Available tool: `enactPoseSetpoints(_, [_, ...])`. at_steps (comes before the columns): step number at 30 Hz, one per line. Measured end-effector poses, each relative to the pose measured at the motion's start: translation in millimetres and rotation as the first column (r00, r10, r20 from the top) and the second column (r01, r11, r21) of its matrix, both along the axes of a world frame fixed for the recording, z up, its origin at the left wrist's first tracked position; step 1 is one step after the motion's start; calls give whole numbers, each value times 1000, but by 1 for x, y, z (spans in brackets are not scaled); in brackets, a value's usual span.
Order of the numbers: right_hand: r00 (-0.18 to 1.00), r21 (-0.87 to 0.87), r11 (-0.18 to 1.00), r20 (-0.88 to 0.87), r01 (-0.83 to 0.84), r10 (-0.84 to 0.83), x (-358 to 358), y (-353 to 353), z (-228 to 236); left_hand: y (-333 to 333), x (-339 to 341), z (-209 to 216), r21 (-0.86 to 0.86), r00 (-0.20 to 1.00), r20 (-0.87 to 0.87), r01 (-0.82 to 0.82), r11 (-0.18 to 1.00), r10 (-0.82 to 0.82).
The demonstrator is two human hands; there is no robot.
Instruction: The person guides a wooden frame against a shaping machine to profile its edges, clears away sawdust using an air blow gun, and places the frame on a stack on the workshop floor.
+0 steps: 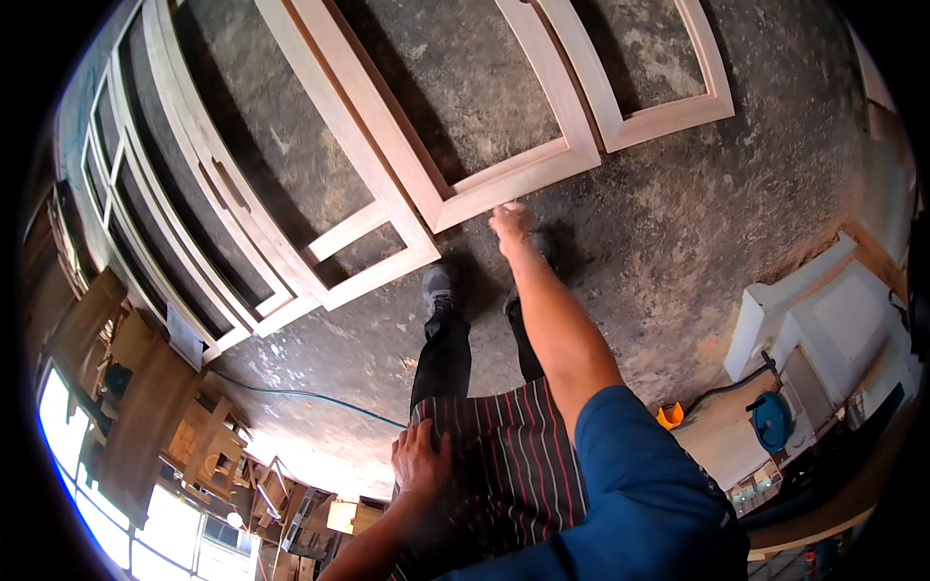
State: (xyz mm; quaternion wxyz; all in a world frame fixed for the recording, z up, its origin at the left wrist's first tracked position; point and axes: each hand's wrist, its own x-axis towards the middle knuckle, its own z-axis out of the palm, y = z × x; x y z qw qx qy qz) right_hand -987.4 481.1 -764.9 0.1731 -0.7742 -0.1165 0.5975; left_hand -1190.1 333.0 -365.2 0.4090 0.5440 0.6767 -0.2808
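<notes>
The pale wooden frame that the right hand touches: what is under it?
Under the pale wooden frame lies the grey mottled concrete floor, visible through its opening. The floor directly below its rails is covered. The right hand reaches its lower rail; whether another frame lies beneath cannot be told.

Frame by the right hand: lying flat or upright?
Flat. The wooden frame lies on the concrete floor, which shows through it; right hand at its lower edge.

Right hand (509, 221) reaching to the corner of a pale wooden frame (504, 179) on concrete floor (678, 223), left hand (418, 457) resting on striped apron (518, 455)
</notes>
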Motion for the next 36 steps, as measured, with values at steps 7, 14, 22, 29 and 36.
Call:
enactPoseSetpoints(7, [388, 177, 807, 919, -564, 70, 163, 87, 1, 6, 5, -3, -22, 1000, 9, 11, 1000, -11])
enactPoseSetpoints(14, [437, -185, 727, 692, -661, 574, 233, 128, -32, 8, 3, -10, 3, 998, 60, 24, 1000, -24])
enactPoseSetpoints(22, [562, -183, 686, 447, -704, 696, 260, 139, -20, 23, 4, -7, 139, 989, 99, 94, 986, -108])
enactPoseSetpoints(29, [576, -38, 704, 544, -709, 610, 265, 140, -53, 21, 1, -8, 222, 984, 146, 69, 973, -103])
enactPoseSetpoints(36, [638, -106, 736, 425, -669, 642, 280, 176, 25, 17, 1, -3, 159, 982, 142, 101, 982, -124])
